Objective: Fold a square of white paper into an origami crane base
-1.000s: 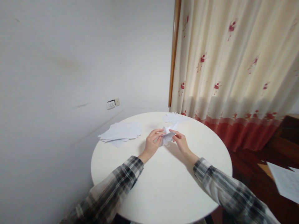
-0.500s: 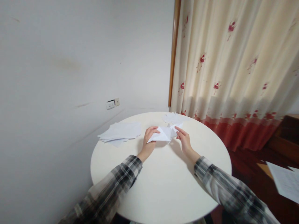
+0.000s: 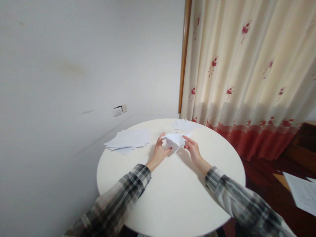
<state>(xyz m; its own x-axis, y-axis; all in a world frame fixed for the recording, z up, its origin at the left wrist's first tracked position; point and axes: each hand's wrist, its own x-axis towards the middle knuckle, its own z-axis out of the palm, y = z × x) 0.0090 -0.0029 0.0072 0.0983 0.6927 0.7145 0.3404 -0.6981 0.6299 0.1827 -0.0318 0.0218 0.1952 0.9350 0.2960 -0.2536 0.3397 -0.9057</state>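
Note:
A folded sheet of white paper (image 3: 174,139) is held between my two hands, a little above the round white table (image 3: 170,191). My left hand (image 3: 161,149) grips its left side, thumb at the lower edge and fingers at the upper edge. On the right side, my right hand (image 3: 192,148) pinches the paper between thumb and index finger. Several creases show, and a pointed corner sticks out past the right fingertips. The paper's far side is hidden.
A stack of white paper sheets (image 3: 128,138) lies on the table's left side. More white paper pieces (image 3: 184,125) lie at the back edge. A wall with a socket (image 3: 117,111) rises at left, a curtain (image 3: 247,82) hangs behind at right. Papers (image 3: 301,192) lie lower right.
My left hand has shifted its grip, thumb now at the lower edge and fingers spread wider. The paper has tilted and bulged, its flat left flap turned up. My right hand stays nearly in place.

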